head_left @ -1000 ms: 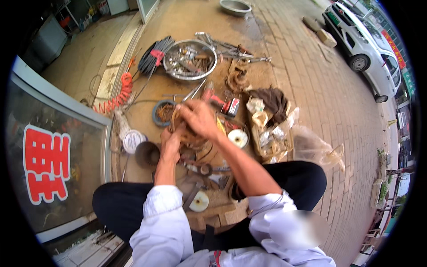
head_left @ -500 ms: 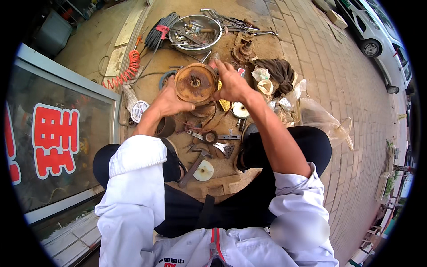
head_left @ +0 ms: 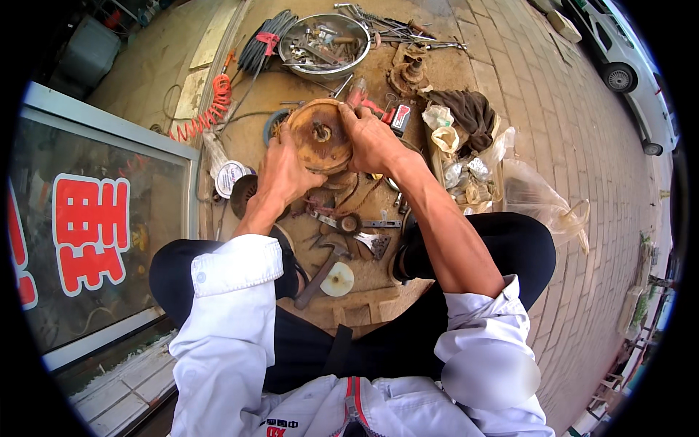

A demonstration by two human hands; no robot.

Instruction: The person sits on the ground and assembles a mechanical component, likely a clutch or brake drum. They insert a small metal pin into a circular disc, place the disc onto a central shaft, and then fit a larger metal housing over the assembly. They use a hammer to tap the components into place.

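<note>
A rusty, round metal part (head_left: 314, 149) with a short shaft at its centre is held up between my two hands, its flat face toward me. My left hand (head_left: 286, 167) grips its left and lower edge, thumb across the bottom rim. My right hand (head_left: 373, 138) clasps the right edge, with fingertips over the upper rim. What lies behind the part is hidden. A red cordless drill (head_left: 360, 96) lies just beyond my right hand. Below, on the ground, are a hammer (head_left: 318, 280), a whitish disc (head_left: 338, 280) and a flat metal tool (head_left: 374, 243).
A metal bowl (head_left: 291, 67) of tools and small parts stands at the far side, beside coiled black cable (head_left: 263, 40). An orange coiled hose (head_left: 211, 113) and a glass door (head_left: 95, 218) are on the left. Cloth (head_left: 470, 120) and plastic bags (head_left: 539, 193) lie right.
The rusty part has tilted slightly, and my right hand has shifted on its rim. More of the drill shows. A dark round piece by my left forearm now sits farther left.
</note>
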